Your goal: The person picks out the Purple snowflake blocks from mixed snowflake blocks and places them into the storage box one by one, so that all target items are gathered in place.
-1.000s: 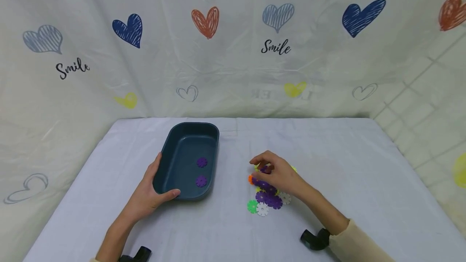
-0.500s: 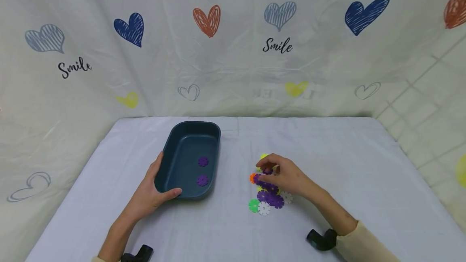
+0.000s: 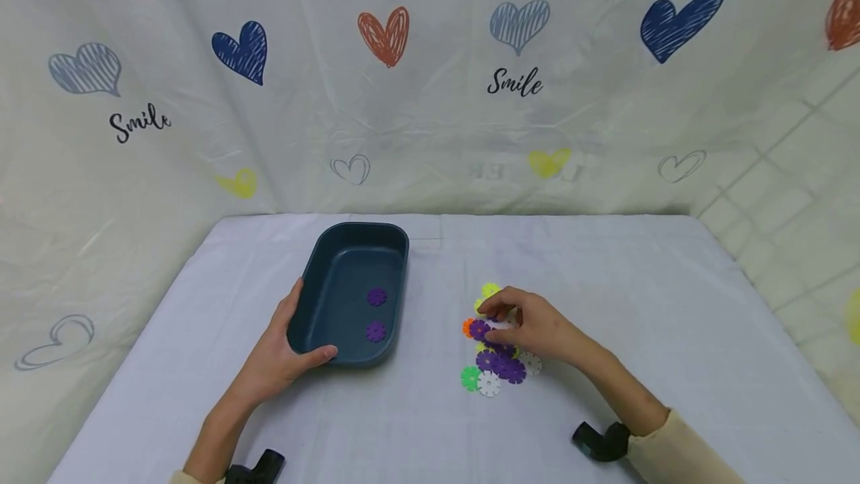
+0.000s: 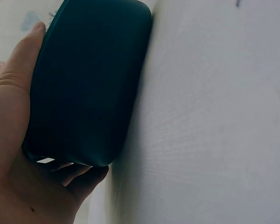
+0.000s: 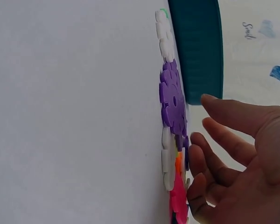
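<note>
The left hand [image 3: 282, 364] holds the near left corner of a deep teal tray [image 3: 331, 290], its thumb hooked over the near rim and its fingers along the left wall, clamped round that corner; the tray stands on the white cloth [image 3: 605, 260] lengthwise, its far rim near the back edge of the table; inside, two purple discs [image 3: 375, 332] with notched edges lie flat near the right wall, one beyond the other and apart, with most of the tray floor to their left.

A broad strip of cloth runs between the tray's right wall and a loose pile of discs [image 3: 513, 371]; the right hand [image 3: 537, 326] hangs over the far part of that pile, fingers bent, thumb standing apart from them; whether a fingertip touches a disc is hard to tell, since the hand hides that part.

At the pile's near edge a green disc [image 3: 470, 378] and a white disc [image 3: 489, 384] sit side by side; an orange disc [image 3: 468, 328] shows on the left edge, yellow discs [image 3: 491, 289] at the far end; rightward, the cloth stretches wide towards the table's right edge.
</note>
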Available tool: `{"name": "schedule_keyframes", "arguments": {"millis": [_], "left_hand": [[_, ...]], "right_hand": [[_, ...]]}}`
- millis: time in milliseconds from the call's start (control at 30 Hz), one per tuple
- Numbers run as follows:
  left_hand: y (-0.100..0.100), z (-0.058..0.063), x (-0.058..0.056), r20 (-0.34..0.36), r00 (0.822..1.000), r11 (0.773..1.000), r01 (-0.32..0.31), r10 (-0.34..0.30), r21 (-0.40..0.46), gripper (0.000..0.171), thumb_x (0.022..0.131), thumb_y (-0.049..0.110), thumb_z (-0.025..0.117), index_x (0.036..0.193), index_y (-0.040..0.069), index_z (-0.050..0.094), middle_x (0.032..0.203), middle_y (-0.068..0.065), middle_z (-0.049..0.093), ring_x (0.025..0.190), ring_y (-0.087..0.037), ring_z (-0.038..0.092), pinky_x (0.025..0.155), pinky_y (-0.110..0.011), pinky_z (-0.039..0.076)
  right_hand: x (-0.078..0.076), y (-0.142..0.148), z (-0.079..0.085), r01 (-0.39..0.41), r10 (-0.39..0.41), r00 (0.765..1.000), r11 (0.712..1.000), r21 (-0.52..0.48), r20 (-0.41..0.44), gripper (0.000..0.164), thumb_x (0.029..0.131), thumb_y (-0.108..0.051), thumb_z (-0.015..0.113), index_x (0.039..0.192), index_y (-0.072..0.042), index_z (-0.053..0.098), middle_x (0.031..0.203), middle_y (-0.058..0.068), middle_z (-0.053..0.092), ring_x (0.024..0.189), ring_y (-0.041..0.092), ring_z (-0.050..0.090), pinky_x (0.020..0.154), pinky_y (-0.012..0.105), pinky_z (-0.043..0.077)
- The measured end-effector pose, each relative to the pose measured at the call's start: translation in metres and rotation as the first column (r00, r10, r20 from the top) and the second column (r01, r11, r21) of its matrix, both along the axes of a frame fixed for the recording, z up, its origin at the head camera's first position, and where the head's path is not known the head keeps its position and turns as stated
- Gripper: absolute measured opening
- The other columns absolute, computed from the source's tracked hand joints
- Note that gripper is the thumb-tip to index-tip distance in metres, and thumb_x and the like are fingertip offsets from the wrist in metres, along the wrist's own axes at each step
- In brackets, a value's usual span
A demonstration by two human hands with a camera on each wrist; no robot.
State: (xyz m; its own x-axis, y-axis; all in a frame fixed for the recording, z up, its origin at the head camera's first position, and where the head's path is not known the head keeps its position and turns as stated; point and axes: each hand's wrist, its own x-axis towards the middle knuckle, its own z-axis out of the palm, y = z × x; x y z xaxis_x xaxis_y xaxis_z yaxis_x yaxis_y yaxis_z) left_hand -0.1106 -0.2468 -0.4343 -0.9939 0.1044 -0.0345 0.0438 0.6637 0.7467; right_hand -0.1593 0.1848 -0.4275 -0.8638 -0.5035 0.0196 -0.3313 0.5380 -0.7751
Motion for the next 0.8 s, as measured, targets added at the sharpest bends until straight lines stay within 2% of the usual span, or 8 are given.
{"name": "schedule_keyframes", "arguments": {"millis": [300, 533, 800], "left_hand": [[0.0005, -0.0006, 0.0, 0.0, 1.0, 1.0, 0.0, 0.0, 0.005, 0.124, 0.083, 0.041, 0.086, 0.169, 0.028, -0.002, 0.176, -0.018, 0.007, 0.157, -0.049, 0.018, 0.115, -0.078, 0.027], [0.0008, -0.0005, -0.0004, 0.001, 1.0, 1.0, 0.001, -0.001, 0.004, 0.124, 0.083, 0.04, 0.086, 0.169, 0.028, -0.002, 0.176, -0.018, 0.007, 0.158, -0.049, 0.016, 0.115, -0.079, 0.025], [0.0007, -0.002, -0.0006, 0.001, 1.0, 1.0, 0.001, -0.001, 0.012, 0.124, 0.083, 0.04, 0.086, 0.169, 0.032, -0.003, 0.176, -0.017, 0.006, 0.158, -0.049, 0.016, 0.116, -0.078, 0.025]], "right_hand": [[-0.0024, 0.0005, -0.005, -0.056, 0.057, 0.997, 0.998, 0.033, -0.046, 0.034, 0.085, -0.022, 0.087, 0.115, -0.011, 0.076, 0.106, 0.002, 0.068, 0.096, 0.016, 0.061, 0.082, 0.026, 0.053], [-0.0014, -0.0015, -0.0061, -0.03, 0.033, 0.998, 0.998, 0.058, -0.053, 0.034, 0.083, -0.027, 0.089, 0.113, -0.015, 0.077, 0.104, -0.001, 0.066, 0.095, 0.015, 0.059, 0.083, 0.026, 0.051], [-0.0007, -0.0035, -0.0068, -0.031, 0.038, 0.997, 0.993, 0.111, -0.062, 0.033, 0.082, -0.023, 0.09, 0.112, -0.018, 0.077, 0.106, -0.003, 0.065, 0.099, 0.014, 0.059, 0.086, 0.028, 0.053]]}}
